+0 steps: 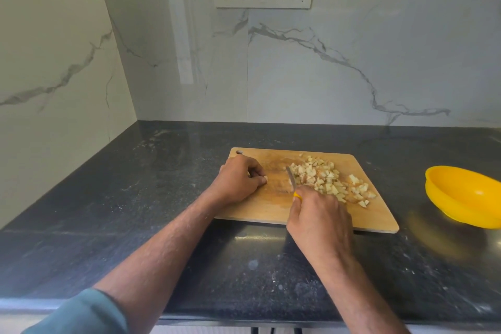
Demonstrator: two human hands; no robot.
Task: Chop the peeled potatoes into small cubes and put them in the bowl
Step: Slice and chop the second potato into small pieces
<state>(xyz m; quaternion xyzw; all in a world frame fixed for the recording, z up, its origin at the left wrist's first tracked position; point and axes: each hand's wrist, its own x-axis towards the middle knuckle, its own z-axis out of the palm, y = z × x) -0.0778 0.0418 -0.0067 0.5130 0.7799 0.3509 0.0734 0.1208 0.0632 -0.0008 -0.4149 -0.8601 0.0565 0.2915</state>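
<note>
On the cutting board (271, 209), left hand (238, 179) pinches a potato piece (264, 179), right hand (318, 219) grips the knife (292, 178)

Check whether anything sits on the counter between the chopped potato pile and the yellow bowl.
Nothing visible does. The potato cubes lie on the cutting board; the yellow bowl stands right of it, apart, with only bare dark counter between. The bowl looks empty.

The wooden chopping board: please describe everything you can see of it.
The rectangular light-brown wooden chopping board lies flat on the dark speckled stone counter, a small hole in its far left corner. A pile of small pale potato cubes covers its right half. The left hand rests on it, pinching a potato piece; the right hand holds a yellow-handled knife over it.
</note>
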